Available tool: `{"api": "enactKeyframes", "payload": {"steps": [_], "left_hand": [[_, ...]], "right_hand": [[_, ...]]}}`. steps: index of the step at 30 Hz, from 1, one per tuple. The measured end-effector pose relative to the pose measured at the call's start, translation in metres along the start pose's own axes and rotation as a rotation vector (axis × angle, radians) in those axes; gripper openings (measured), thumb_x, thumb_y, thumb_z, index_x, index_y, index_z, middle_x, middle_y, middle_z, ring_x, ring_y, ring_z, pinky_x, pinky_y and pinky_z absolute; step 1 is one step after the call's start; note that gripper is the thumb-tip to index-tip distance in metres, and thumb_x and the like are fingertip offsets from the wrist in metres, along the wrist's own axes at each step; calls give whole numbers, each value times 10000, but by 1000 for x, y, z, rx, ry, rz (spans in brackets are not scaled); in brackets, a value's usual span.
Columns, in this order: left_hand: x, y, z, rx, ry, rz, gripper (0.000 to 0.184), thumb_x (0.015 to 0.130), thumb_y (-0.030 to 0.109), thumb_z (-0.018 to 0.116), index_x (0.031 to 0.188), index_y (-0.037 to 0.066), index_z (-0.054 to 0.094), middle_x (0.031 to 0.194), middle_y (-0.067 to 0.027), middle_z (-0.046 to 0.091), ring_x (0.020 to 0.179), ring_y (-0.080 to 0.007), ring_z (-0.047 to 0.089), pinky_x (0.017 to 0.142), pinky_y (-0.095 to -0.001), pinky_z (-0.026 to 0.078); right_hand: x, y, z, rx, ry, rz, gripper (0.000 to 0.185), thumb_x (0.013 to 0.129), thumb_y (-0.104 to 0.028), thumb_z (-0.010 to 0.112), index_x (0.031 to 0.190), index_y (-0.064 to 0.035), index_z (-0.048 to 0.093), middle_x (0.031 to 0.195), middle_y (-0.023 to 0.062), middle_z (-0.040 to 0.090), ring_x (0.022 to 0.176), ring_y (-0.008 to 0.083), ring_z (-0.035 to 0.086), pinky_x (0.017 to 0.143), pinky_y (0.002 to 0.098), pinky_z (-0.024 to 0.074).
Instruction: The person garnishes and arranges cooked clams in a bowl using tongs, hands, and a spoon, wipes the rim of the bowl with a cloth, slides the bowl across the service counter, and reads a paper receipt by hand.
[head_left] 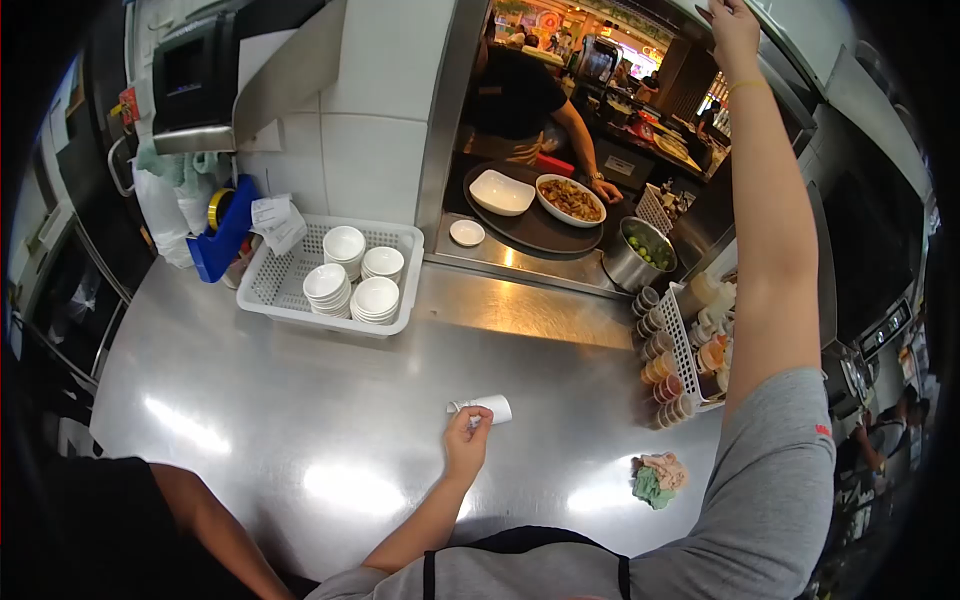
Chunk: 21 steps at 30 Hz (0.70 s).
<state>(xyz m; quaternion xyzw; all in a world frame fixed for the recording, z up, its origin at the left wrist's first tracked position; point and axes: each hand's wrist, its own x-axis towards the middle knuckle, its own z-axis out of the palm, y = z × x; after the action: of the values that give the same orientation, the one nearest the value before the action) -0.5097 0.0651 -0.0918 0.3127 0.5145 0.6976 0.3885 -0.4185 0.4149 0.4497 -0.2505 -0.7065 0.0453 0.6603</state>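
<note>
In the head view, my left hand [466, 445] is over the middle of the steel counter [380, 380], its fingers pinching a curled white paper slip [495, 408]. Print on the slip is too small to read. My right arm stretches up to the top edge of the view, where my right hand [736, 38] is beside the upper frame of the serving window. Its fingers look bent together, and the frame edge cuts off part of what is there. A crumpled pink and green cloth [658, 480] lies on the counter below my right arm.
A grey basket [408, 232] holds stacked white bowls. In the window stand a tray [525, 238] with a food dish [571, 200] and white bowl [502, 193], plus a steel pot [625, 262]. Sauce cups [658, 345] line the right. Another person's arm [215, 535] is at left.
</note>
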Motion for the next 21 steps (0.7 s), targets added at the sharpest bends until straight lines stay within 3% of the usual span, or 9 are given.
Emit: {"api": "enactKeyframes", "payload": {"steps": [3,6,8,13,15,17,18,20,21], "left_hand": [[-1,2,-5,-21,-71,-105,28,789,12,566,816,20,558,883,-33,533,707,-88,525,610,-207,457],[-3,8,-4,-99,-1,-101,29,785,25,586,814,31,583,817,-17,528,642,-49,481,516,-184,377],[-4,7,-6,-95,3,-124,27,788,31,585,815,36,585,812,-15,527,636,-47,476,515,-180,371],[-5,5,-5,-86,-11,-107,24,792,49,587,815,42,587,811,-13,530,618,-49,468,513,-175,359],[-4,5,-7,-7,-73,-152,36,796,16,570,832,19,567,836,-28,531,667,-84,517,563,-194,430],[-4,9,-7,-2,-73,-126,35,797,20,572,832,20,569,834,-26,528,663,-84,515,553,-191,420],[-4,10,-7,6,-79,-110,35,799,24,573,833,22,570,833,-24,525,660,-84,513,543,-188,410],[-4,7,-6,18,-79,-99,36,799,41,583,833,35,574,848,-25,524,660,-85,511,550,-190,414],[-4,2,-8,32,-86,-97,38,799,59,594,832,48,577,863,-26,523,661,-86,510,556,-192,418]], "right_hand": [[39,74,-8,109,-42,297,293,780,48,407,991,-40,590,863,91,565,709,210,540,634,306,511],[41,75,-3,247,-145,518,327,825,41,389,1098,-41,548,1138,118,492,871,211,553,813,274,463],[42,43,5,144,-20,461,354,762,53,383,1032,-76,571,893,102,540,692,198,529,630,331,502],[86,57,4,-41,13,220,239,806,-91,509,1025,-60,601,1101,128,491,873,209,524,793,241,438],[48,52,16,-648,531,-509,234,739,-218,636,918,-67,646,1016,109,538,775,160,514,713,226,412],[-5,19,54,-626,433,-473,218,730,-223,650,890,-75,651,1013,99,544,822,162,510,726,259,408],[17,48,64,-18,-78,-195,235,737,-261,649,901,-92,646,1100,117,501,975,225,483,812,311,401],[-35,-2,118,320,-433,190,293,829,-169,535,1121,-147,526,1010,53,524,892,187,488,738,385,436],[-46,-24,135,473,-463,352,416,812,-248,592,1194,-140,464,1184,58,444,1082,223,392,853,476,353]]}}
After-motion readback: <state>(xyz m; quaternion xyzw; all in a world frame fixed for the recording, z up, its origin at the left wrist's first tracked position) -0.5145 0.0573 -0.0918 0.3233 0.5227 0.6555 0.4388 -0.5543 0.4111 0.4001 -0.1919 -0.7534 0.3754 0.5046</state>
